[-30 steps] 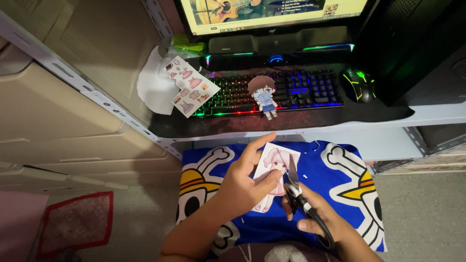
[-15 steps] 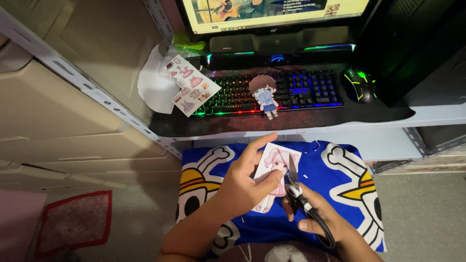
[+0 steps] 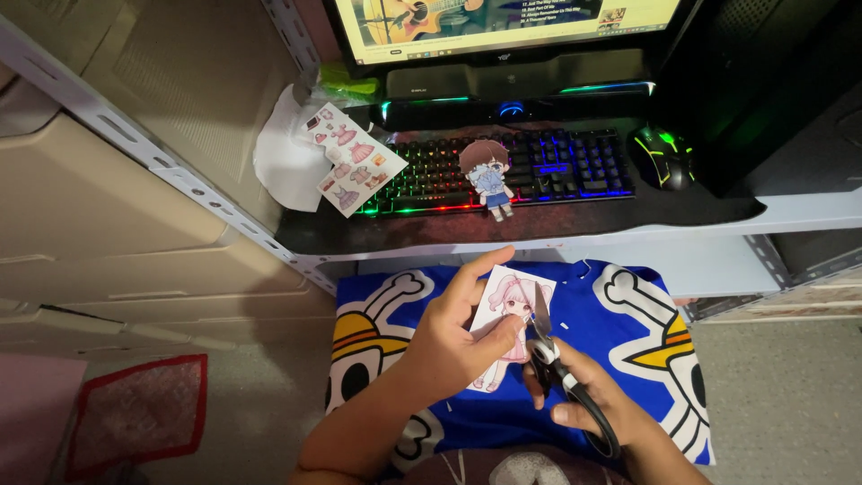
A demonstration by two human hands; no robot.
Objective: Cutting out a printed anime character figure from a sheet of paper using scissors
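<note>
Nothing has visibly shifted since the earlier frames: the paper doll sheet (image 3: 505, 316) stays over the blue skull-print cloth (image 3: 620, 323), pinched in the left hand (image 3: 453, 341). The right hand (image 3: 588, 409) keeps its grip wrapped around black scissors (image 3: 557, 368), blades at the sheet's right edge. On the counter (image 3: 575, 220) above lie a lit keyboard (image 3: 503, 171), a cut-out doll (image 3: 488, 178), a sheet of paper outfits (image 3: 348, 162) and a mouse (image 3: 662, 155).
</note>
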